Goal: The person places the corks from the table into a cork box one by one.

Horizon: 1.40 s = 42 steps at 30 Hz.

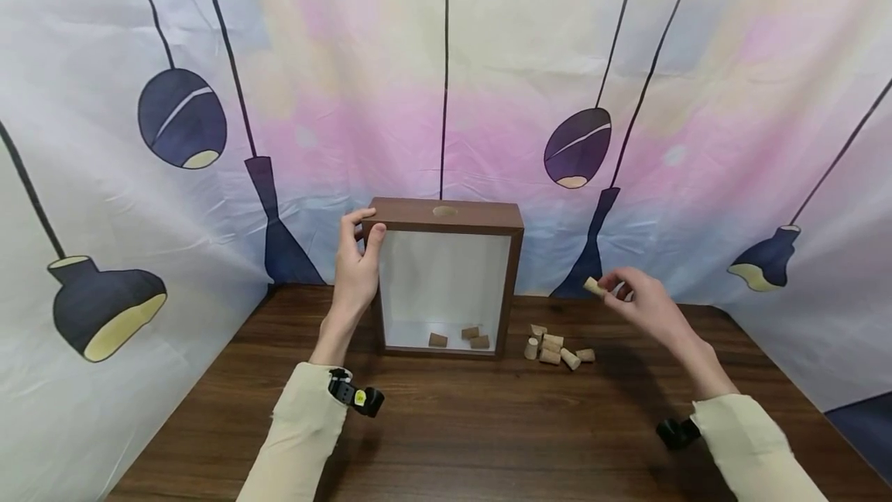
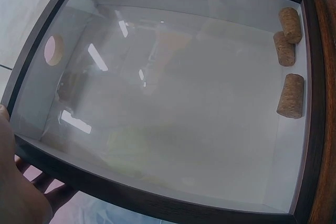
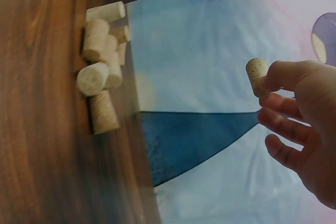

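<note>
A brown-framed box (image 1: 446,217) with a clear front stands upright on the table, a round hole in its top. Three corks (image 2: 291,96) lie inside at its bottom. My left hand (image 1: 357,269) grips the box's upper left corner, thumb on the front edge and fingers round the back. Between thumb and fingers, my right hand (image 1: 648,304) pinches a cork (image 3: 256,75) in the air, to the right of the box. Below it, a pile of several loose corks (image 1: 550,356) sits on the table beside the box's lower right corner.
The dark wooden table (image 1: 446,424) runs under everything. A pale curtain (image 1: 348,99) printed with hanging lamps rises close behind the box and along both sides. Each wrist carries a small black camera, such as the left camera (image 1: 365,401).
</note>
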Each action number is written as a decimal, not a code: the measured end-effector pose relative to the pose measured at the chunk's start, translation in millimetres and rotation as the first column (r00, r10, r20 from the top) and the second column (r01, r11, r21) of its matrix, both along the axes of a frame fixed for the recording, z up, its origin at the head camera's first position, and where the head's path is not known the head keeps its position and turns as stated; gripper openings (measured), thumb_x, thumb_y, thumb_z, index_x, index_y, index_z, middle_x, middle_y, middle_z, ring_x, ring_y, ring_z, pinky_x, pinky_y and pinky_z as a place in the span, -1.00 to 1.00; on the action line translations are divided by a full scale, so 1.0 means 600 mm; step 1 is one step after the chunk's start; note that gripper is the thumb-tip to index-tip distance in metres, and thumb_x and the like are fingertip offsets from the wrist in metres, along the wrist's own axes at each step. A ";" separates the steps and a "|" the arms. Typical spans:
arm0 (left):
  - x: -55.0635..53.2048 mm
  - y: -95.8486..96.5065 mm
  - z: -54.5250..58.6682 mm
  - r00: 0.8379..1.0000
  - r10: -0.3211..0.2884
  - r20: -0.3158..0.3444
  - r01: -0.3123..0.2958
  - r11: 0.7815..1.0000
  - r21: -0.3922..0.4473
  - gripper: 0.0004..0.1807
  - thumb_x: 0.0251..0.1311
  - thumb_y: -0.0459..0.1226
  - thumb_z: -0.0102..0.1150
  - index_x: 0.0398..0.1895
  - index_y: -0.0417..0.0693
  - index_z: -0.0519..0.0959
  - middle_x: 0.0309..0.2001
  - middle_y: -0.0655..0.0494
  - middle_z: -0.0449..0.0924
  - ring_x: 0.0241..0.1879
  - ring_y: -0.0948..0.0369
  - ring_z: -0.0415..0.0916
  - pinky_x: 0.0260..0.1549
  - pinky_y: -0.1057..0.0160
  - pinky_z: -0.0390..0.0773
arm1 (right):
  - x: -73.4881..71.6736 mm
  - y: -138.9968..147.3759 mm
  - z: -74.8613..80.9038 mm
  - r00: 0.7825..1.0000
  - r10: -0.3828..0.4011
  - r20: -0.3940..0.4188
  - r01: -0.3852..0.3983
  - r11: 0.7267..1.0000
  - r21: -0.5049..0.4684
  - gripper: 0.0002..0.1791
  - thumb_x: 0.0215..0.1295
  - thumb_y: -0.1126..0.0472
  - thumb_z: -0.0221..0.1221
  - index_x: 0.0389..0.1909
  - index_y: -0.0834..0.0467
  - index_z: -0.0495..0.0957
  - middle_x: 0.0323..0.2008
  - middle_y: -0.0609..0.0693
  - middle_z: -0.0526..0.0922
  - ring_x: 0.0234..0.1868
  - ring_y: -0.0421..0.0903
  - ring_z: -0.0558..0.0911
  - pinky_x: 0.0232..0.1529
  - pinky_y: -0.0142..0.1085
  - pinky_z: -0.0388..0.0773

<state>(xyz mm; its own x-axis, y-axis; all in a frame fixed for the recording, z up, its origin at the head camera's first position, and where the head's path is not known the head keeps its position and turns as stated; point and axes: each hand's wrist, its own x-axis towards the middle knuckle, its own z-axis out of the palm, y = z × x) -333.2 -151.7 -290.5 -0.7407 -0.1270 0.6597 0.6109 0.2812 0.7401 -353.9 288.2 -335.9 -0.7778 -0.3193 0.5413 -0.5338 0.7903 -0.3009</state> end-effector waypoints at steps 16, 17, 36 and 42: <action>0.001 0.002 0.000 1.000 0.002 0.007 -0.002 1.000 -0.004 -0.58 0.55 -0.24 -0.10 0.37 -0.17 0.24 0.45 -0.19 0.13 0.19 -0.13 0.24 -0.23 0.13 0.28 | 0.003 -0.040 0.087 0.983 0.049 -0.176 -0.048 0.999 0.013 -0.85 0.27 0.39 0.25 -0.16 0.18 0.62 -0.23 0.05 0.65 -0.37 -0.15 0.56 -0.36 -0.33 0.51; 0.001 0.002 0.000 1.000 -0.001 0.006 0.001 1.000 -0.003 -0.57 0.55 -0.24 -0.10 0.37 -0.17 0.24 0.45 -0.19 0.13 0.20 -0.14 0.23 -0.22 0.12 0.27 | 0.004 -0.043 0.093 0.982 0.053 -0.179 -0.051 0.999 0.013 -0.85 0.28 0.39 0.25 -0.16 0.18 0.63 -0.24 0.05 0.65 -0.37 -0.15 0.56 -0.37 -0.34 0.51; -0.002 0.002 -0.002 1.000 0.004 -0.009 -0.004 1.000 0.001 -0.59 0.54 -0.28 -0.10 0.36 -0.19 0.25 0.42 -0.23 0.13 0.29 -0.20 0.17 0.16 -0.10 0.26 | 0.015 -0.118 0.179 0.952 0.151 -0.267 -0.142 0.988 0.053 -0.85 0.28 0.37 0.24 -0.17 0.12 0.64 -0.25 0.00 0.61 -0.40 -0.20 0.49 -0.38 -0.34 0.45; -0.001 0.004 -0.001 1.000 0.002 -0.009 -0.002 1.000 0.003 -0.59 0.54 -0.28 -0.10 0.36 -0.19 0.25 0.42 -0.23 0.14 0.27 -0.19 0.19 0.08 -0.04 0.28 | 0.017 -0.145 0.197 0.939 0.196 -0.282 -0.185 0.981 0.067 -0.85 0.25 0.39 0.26 -0.18 0.17 0.63 -0.16 0.05 0.64 -0.37 -0.16 0.55 -0.34 -0.21 0.53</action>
<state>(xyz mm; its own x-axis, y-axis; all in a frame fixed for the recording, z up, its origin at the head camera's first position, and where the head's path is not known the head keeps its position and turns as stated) -334.0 -149.4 -290.9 -0.7345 -0.1303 0.6660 0.6170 0.2803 0.7353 -343.9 201.5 -217.6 -0.5148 -0.4714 0.7161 -0.7345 0.6733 -0.0848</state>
